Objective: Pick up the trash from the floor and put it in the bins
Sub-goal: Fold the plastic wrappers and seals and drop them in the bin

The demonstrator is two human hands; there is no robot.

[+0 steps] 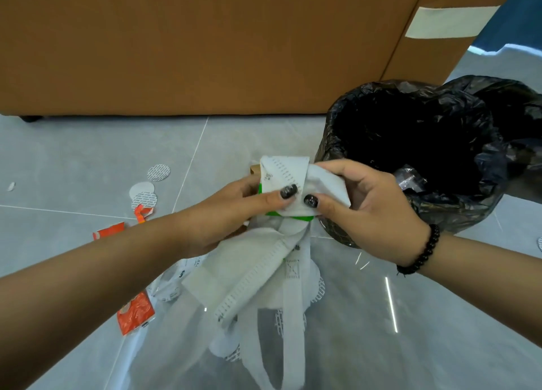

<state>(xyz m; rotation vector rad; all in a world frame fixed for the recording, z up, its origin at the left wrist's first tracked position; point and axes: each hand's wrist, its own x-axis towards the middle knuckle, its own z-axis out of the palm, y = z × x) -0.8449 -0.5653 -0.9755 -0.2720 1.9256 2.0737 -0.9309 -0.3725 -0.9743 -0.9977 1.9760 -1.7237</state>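
Observation:
Both hands hold a white non-woven fabric bag (264, 272) with green trim, just left of the bin. My left hand (234, 213) grips its upper edge from the left; my right hand (366, 208) pinches it from the right, thumbs nearly touching. The bag's handles hang down toward the floor. A bin lined with a black plastic bag (416, 143) stands open at the right, and a second black-lined bin (516, 111) shows behind it. Loose trash lies on the floor: orange wrappers (135, 313), an orange scrap (143, 212) and white round seals (158, 172).
A brown sofa (205, 46) runs along the back with a white label (448, 21) on its side. Grey tiles (73, 161) cover the floor. A clear plastic piece (409, 180) hangs on the bin's near rim. More white paper lies under the bag.

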